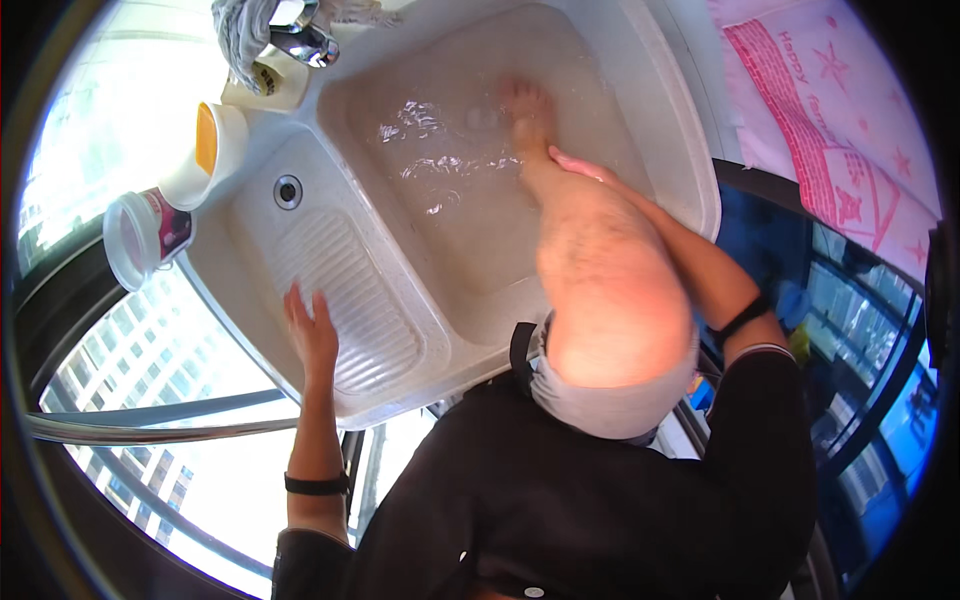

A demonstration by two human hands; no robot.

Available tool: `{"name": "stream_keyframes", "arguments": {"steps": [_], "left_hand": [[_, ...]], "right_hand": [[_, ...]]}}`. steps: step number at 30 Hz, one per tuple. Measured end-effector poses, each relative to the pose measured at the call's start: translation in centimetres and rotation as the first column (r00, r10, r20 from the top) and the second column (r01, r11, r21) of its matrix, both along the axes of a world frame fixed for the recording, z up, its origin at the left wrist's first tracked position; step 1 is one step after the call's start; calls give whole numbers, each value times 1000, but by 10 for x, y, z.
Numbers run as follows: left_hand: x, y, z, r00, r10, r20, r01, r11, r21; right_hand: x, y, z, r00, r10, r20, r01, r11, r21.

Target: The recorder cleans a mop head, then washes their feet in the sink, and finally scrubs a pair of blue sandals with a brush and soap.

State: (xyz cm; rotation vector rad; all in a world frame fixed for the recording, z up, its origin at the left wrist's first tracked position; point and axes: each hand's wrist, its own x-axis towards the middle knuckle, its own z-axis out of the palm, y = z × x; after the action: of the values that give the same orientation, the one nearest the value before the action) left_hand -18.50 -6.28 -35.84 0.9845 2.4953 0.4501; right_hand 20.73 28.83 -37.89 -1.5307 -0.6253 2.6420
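Cloudy water fills the larger basin point(480, 187) of a speckled laundry sink, and my bare foot point(529, 109) rests in it below a raised, bare leg point(607, 255). My right hand point(581, 165) touches the leg near the ankle; most of its fingers are hidden behind the leg, and it grips nothing that I can see. Over the ribbed washboard point(352, 300) of the smaller basin, at its left side, my left hand point(311, 326) is held with fingers apart and nothing in it.
A chrome faucet point(311, 46) with a grey cloth point(244, 37) stands at the sink's back left. Along the left rim are a white container point(229, 150) with an orange piece and a clear plastic tub point(135, 236). A metal rail point(165, 433) runs left; a pink-and-white printed cloth point(840, 142) lies right.
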Motion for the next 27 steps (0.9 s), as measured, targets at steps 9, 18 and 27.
{"name": "stream_keyframes", "arguments": {"steps": [9, 18, 27], "left_hand": [[25, -58, -9, 972, 59, -229, -137, 930, -341], [27, -63, -7, 946, 11, -324, -112, 950, -293], [31, -59, -5, 938, 9, -348, -103, 962, -254]], "right_hand": [[-34, 31, -161, 851, -23, 524, -511, 189, 839], [-54, 42, -81, 645, -136, 752, -667, 380, 641], [-66, 81, -65, 777, 176, 605, -626, 108, 772]]}}
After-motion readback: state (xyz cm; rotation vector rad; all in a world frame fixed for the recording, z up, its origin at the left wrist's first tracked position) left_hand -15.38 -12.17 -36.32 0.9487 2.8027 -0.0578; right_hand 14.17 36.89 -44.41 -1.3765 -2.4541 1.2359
